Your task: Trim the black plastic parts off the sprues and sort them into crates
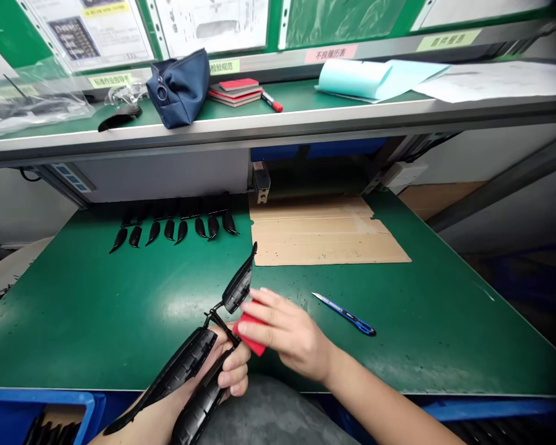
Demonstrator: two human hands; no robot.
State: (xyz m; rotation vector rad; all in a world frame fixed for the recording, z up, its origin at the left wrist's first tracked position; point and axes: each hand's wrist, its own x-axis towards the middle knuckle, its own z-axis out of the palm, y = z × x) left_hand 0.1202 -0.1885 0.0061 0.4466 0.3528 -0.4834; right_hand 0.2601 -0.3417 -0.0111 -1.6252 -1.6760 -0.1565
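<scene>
My left hand (235,369) is closed around a black molded plastic part (178,368), whose several curved, blade-like pieces branch from a thin central runner. One piece points up and away, and others stretch down toward my left forearm. In my right hand (291,327) a small red pad (251,334) is pinched between the fingers, close to the runner and the base of the upper piece. Whether the pad touches the part is hard to tell. To the right of my hands a blue utility knife (345,314) lies on the green table with its blade tip showing.
Several similar black parts (173,225) lie in a row at the back left of the table (97,315). Flat cardboard (324,238) lies behind my hands. A shelf above carries a blue pouch (178,89), red pads (235,93), a marker (272,101) and papers. Blue bins (92,405) stand below the front edge.
</scene>
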